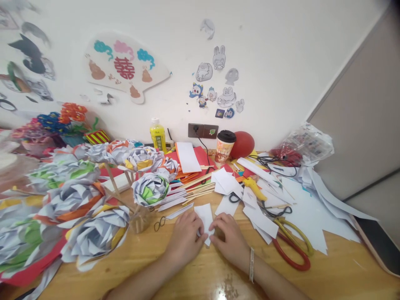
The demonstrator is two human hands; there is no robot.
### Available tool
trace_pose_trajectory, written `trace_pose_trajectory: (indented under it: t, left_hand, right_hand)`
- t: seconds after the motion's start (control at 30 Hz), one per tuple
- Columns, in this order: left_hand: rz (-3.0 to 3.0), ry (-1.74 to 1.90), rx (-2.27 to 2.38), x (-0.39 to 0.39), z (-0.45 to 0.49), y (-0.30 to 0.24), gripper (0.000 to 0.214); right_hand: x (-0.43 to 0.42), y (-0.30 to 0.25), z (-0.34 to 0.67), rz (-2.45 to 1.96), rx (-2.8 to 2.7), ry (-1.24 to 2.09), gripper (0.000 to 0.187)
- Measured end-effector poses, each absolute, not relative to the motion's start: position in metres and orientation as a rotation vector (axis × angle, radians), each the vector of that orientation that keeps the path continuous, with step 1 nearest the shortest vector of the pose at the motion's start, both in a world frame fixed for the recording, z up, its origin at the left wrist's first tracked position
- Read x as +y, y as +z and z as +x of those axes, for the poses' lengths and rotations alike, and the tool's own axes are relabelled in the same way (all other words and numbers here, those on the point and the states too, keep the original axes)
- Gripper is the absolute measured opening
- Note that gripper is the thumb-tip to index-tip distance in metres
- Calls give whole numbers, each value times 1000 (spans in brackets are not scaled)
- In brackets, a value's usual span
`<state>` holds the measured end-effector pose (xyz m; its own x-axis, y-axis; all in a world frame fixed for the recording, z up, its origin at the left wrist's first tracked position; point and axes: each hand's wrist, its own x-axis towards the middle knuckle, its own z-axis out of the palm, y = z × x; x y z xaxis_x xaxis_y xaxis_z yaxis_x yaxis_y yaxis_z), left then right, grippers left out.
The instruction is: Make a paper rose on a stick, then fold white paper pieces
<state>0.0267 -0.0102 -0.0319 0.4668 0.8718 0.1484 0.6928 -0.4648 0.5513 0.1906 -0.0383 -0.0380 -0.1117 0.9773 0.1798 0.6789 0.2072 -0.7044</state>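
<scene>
A small white paper piece [204, 213] lies on the wooden table, its lower end between my two hands. My left hand [186, 234] pinches its left edge, thumb and fingers curled in. From the other side, my right hand [230, 235] grips the lower right edge with thumb and forefinger; a thin bracelet circles that wrist. Just beyond the hands are a cut paper strip [179, 211], a small dark wire loop [159, 224] and loose white paper pieces [228, 204]. The fingertips partly cover the held paper's lower corner.
Folded paper flowers [93, 233] crowd the left side. Wooden sticks [200, 189], a yellow-handled tool [254, 188] and red-and-yellow-handled scissors [293, 250] lie ahead and right. A lidded cup [225, 148], a yellow drink bottle [158, 135] and a red balloon [243, 144] stand by the wall.
</scene>
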Motion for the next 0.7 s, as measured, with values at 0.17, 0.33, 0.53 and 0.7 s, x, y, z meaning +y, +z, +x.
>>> trace_pose_trajectory:
  t: [0.17,0.33,0.53,0.7]
  left_hand:
    - [2283,555,1219,-6,22,-30,7]
    - [2271,562,1236,-6,24,-27,11]
    - [2293,572,1327,-9,29,-28,12]
    - [2304,564,1353,-10,29,-30,8]
  right_hand:
    - [-36,-36,189,-1611,-1901,589,12]
    - [-35,-40,185,-1627,-1876,563,15]
    - [-41,-41,181,-1654,-1855,480,15]
    - [-44,-40,183,-1615,-1911,486,11]
